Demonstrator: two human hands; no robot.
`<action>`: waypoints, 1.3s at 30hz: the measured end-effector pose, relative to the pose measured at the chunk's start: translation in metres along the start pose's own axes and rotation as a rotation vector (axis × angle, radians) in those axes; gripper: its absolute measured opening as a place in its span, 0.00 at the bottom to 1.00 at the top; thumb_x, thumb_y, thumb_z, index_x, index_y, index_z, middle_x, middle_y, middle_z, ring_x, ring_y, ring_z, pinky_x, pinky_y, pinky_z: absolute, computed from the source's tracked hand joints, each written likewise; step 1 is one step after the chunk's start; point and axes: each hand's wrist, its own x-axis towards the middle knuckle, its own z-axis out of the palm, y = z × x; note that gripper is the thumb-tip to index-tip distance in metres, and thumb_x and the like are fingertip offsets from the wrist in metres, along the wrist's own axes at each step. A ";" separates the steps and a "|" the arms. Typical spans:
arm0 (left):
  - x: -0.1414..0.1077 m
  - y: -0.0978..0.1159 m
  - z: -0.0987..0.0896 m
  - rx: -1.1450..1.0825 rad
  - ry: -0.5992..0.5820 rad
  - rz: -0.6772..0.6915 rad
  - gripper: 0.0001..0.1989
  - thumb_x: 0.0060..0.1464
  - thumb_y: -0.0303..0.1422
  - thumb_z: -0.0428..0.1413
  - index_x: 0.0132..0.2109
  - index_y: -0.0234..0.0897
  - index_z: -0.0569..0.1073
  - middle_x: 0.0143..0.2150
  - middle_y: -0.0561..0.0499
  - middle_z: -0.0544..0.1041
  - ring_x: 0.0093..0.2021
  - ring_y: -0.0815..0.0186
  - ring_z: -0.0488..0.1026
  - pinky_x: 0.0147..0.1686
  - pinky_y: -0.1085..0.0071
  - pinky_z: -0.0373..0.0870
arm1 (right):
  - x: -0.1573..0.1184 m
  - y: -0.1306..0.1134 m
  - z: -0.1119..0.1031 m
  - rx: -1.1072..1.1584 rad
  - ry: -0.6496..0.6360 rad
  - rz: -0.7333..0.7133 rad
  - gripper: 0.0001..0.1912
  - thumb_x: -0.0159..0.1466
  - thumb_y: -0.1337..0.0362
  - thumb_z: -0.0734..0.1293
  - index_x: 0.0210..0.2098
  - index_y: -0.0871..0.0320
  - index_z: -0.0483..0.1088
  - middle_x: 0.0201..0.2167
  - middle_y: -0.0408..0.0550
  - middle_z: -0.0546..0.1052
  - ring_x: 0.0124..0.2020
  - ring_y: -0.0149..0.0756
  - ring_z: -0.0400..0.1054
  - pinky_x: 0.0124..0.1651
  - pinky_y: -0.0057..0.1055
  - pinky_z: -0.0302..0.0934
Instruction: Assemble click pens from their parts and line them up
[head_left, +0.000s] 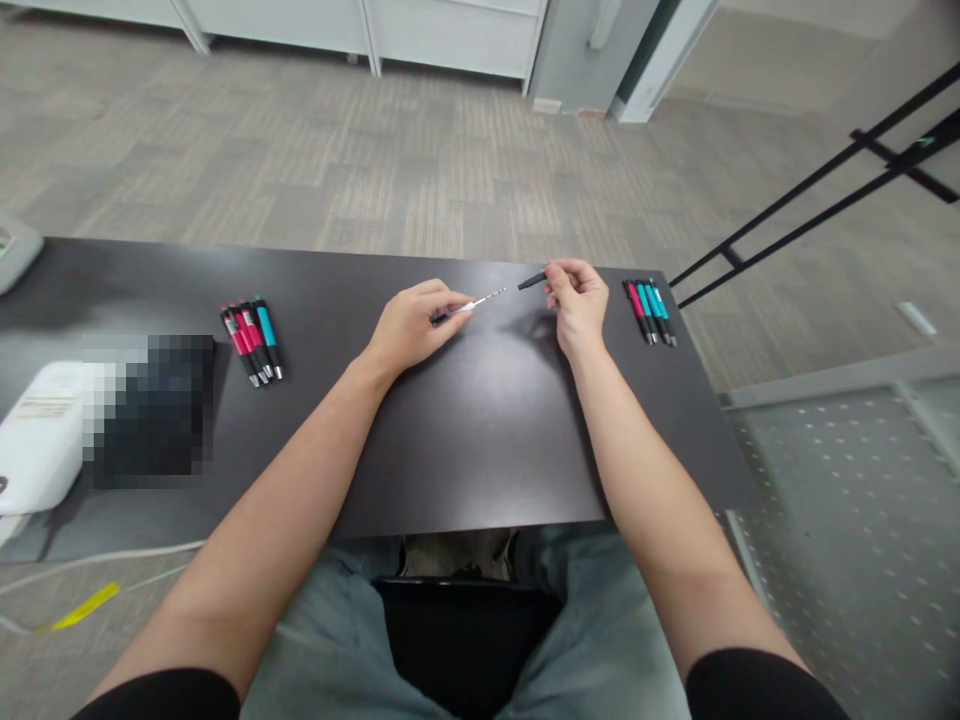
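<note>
Above the middle of the dark table point(465, 420), my left hand point(420, 322) is closed on a white pen part point(469, 306) with a thin tip that points right. A dark piece shows under its fingers. My right hand point(577, 300) pinches a black pen part point(532, 281), its free end facing the thin tip across a small gap. Several red and blue pens point(251, 340) lie side by side to the left. Another group of red and blue pens point(650, 312) lies right of my right hand.
A white device point(45, 435) and a pixelated dark object point(161, 410) are on the table's left part. A grey object point(16, 252) sits at the far left corner. Cables with a yellow tag point(86, 606) hang at lower left. Black bars point(795, 210) stand beyond the right edge.
</note>
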 end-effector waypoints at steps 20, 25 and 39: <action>0.000 -0.002 0.001 0.030 0.019 0.058 0.18 0.82 0.50 0.66 0.56 0.45 0.97 0.43 0.47 0.87 0.40 0.58 0.80 0.46 0.60 0.78 | 0.011 0.021 -0.009 -0.045 -0.133 -0.121 0.39 0.66 0.21 0.89 0.43 0.47 0.81 0.40 0.46 0.88 0.39 0.40 0.85 0.31 0.34 0.74; 0.000 -0.003 0.002 0.028 0.037 0.080 0.16 0.82 0.47 0.67 0.56 0.45 0.98 0.43 0.47 0.86 0.39 0.59 0.80 0.45 0.61 0.77 | 0.008 0.017 -0.005 -0.058 -0.125 -0.125 0.41 0.62 0.18 0.89 0.41 0.47 0.78 0.38 0.45 0.85 0.35 0.39 0.81 0.27 0.33 0.68; -0.001 -0.001 0.003 0.046 -0.024 0.066 0.18 0.83 0.49 0.67 0.59 0.46 0.97 0.45 0.47 0.87 0.42 0.56 0.81 0.49 0.59 0.79 | -0.018 -0.015 0.019 -0.117 -0.263 -0.028 0.40 0.54 0.27 0.96 0.34 0.47 0.77 0.30 0.40 0.82 0.31 0.37 0.77 0.33 0.35 0.74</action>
